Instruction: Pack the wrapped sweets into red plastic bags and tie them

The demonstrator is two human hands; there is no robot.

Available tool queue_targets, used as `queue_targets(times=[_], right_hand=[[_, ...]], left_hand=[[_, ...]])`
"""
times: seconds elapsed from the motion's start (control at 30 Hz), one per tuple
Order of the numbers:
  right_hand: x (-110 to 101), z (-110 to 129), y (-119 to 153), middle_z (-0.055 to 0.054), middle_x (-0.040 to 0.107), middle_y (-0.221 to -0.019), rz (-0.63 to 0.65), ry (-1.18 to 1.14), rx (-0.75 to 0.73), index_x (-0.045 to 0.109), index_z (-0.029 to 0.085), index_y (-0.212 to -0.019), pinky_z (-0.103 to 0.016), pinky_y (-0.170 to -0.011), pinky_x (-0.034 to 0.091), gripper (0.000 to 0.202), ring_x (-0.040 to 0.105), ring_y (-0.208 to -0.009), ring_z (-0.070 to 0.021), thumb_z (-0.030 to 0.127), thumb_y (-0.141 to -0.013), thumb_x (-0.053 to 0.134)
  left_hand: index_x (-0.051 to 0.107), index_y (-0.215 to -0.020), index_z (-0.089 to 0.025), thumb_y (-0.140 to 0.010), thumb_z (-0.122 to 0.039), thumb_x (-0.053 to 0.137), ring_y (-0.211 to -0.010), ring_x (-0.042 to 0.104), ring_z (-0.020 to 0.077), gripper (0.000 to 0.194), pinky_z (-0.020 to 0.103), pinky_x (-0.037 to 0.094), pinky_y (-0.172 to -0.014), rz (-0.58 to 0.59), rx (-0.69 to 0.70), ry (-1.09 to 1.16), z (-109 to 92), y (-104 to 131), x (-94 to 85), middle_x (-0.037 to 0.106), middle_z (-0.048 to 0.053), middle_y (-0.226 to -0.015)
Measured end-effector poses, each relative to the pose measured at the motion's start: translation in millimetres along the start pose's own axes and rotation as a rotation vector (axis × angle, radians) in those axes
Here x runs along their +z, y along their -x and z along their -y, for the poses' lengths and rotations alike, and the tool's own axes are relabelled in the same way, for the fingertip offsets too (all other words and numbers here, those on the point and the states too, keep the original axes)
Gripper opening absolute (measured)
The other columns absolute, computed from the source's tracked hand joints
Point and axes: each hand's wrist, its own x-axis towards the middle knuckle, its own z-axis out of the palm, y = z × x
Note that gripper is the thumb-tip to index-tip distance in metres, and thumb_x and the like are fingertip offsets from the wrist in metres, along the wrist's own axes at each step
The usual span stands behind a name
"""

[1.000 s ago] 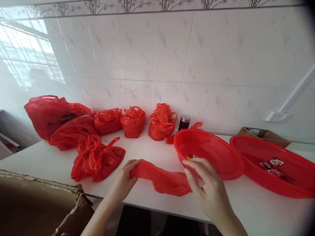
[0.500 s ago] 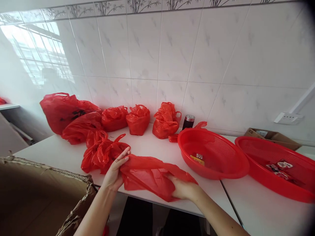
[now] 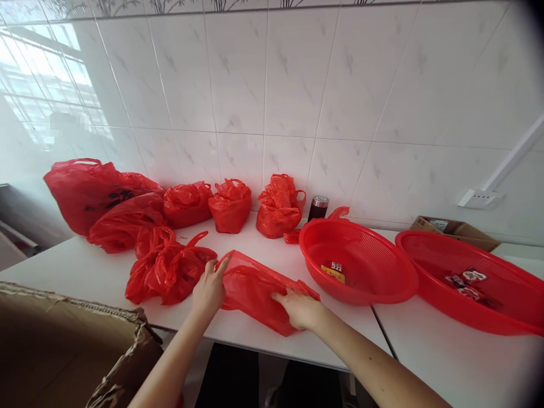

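The left hand pinches the left end of a flat red plastic carrier bag between thumb and fingers. The right hand is at the bag's right end, its thumb showing against the film; the other fingers are mostly hidden, so I cannot tell whether they grip. The bag is just above the front edge of the white table. Taking the bag as the clock's centre, a crumpled bag with a raised handle loop sits near nine o'clock, and a large open cardboard carton between eight and nine. Toward half past two is a red perforated colander containing a yellow packet; a black, silver-lidded flask stands near half past one.
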Motion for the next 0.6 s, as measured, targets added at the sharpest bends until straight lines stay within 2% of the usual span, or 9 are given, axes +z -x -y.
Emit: queue_targets(times=[0.13,0.2,0.27,0.33,0.37,0.43,0.47,0.53,0.6], right_hand=[[-29.6,0.0,26.0,-0.007,0.049,-0.139,0.011,-0.111,-0.275,0.052,0.036,-0.133,-0.044,-0.094,0.046,0.063,0.050,-0.124,-0.0325,0.021,-0.074,0.065],[-56.8,-8.0,41.7,-0.004,0.054,-0.135,-0.112,-0.319,-0.459,0.056,0.035,-0.130,-0.038,-0.095,0.045,0.044,0.053,-0.120,-0.0259,0.034,-0.085,0.057],[-85.2,-28.0,49.3,-0.003,0.061,-0.125,-0.291,-0.509,-0.491,0.057,0.032,-0.127,-0.033,-0.090,0.048,0.036,0.060,-0.109,-0.0198,0.039,-0.093,0.046],[-105.8,-60.8,45.1,-0.004,0.060,-0.124,-0.466,-0.528,-0.329,0.053,0.030,-0.130,-0.032,-0.088,0.048,0.038,0.059,-0.108,-0.0193,0.037,-0.093,0.047],[-110.9,-79.9,39.4,-0.005,0.055,-0.131,-0.471,-0.447,-0.204,0.049,0.032,-0.134,-0.032,-0.089,0.047,0.046,0.056,-0.113,-0.0212,0.035,-0.089,0.053],[-109.6,-116.6,24.4,-0.009,0.035,-0.148,-0.213,-0.254,0.067,0.035,0.034,-0.145,-0.033,-0.086,0.048,0.077,0.052,-0.118,-0.0262,0.033,-0.075,0.069],[-104.3,-131.4,17.1,-0.011,0.030,-0.151,-0.125,-0.221,0.132,0.038,0.034,-0.144,-0.033,-0.081,0.049,0.084,0.054,-0.114,-0.0286,0.031,-0.068,0.074],[-89.5,-150.5,5.4,-0.011,0.030,-0.150,0.001,-0.193,0.191,0.047,0.035,-0.137,-0.031,-0.071,0.050,0.083,0.058,-0.106,-0.0285,0.028,-0.060,0.078],[-75.7,-156.5,-1.1,-0.008,0.041,-0.141,0.019,-0.195,0.188,0.058,0.035,-0.124,-0.028,-0.065,0.047,0.069,0.060,-0.099,-0.0254,0.027,-0.058,0.077]], left_hand=[[0.035,-0.147,-0.023,-0.071,-0.001,0.037,-0.121,0.053,0.0272,0.080,0.037,0.046,-0.093,0.063,0.083,0.099,6.8,-10.1,-15.9,0.046,0.014,-0.136],[0.043,-0.143,-0.019,-0.068,-0.004,0.040,-0.129,0.046,0.0254,0.076,0.035,0.040,-0.103,0.143,0.161,0.225,8.4,-8.4,-23.4,0.045,0.011,-0.141],[0.051,-0.137,-0.018,-0.068,-0.009,0.044,-0.134,0.040,0.0255,0.070,0.037,0.033,-0.111,0.214,0.206,0.352,7.3,-4.9,-32.8,0.042,0.009,-0.146],[0.054,-0.134,-0.019,-0.069,-0.015,0.047,-0.137,0.037,0.0257,0.065,0.039,0.025,-0.115,0.289,0.211,0.476,2.4,-1.3,-44.2,0.044,0.007,-0.146],[0.054,-0.134,-0.019,-0.070,-0.017,0.049,-0.137,0.036,0.0257,0.064,0.039,0.023,-0.116,0.334,0.202,0.538,-1.4,0.4,-49.9,0.045,0.006,-0.146],[0.054,-0.134,-0.019,-0.072,-0.020,0.051,-0.135,0.039,0.0262,0.063,0.040,0.023,-0.115,0.436,0.169,0.656,-10.0,3.7,-58.8,0.048,0.006,-0.144],[0.054,-0.134,-0.020,-0.073,-0.021,0.052,-0.134,0.041,0.0268,0.062,0.040,0.025,-0.114,0.486,0.153,0.711,-14.1,5.3,-61.2,0.049,0.006,-0.143],[0.053,-0.136,-0.020,-0.075,-0.024,0.054,-0.130,0.046,0.0280,0.061,0.040,0.032,-0.111,0.574,0.119,0.826,-20.5,8.2,-61.4,0.051,0.006,-0.142],[0.051,-0.137,-0.019,-0.076,-0.025,0.056,-0.125,0.051,0.0282,0.062,0.038,0.039,-0.105,0.640,0.073,0.938,-24.5,10.5,-57.3,0.054,0.007,-0.139]])
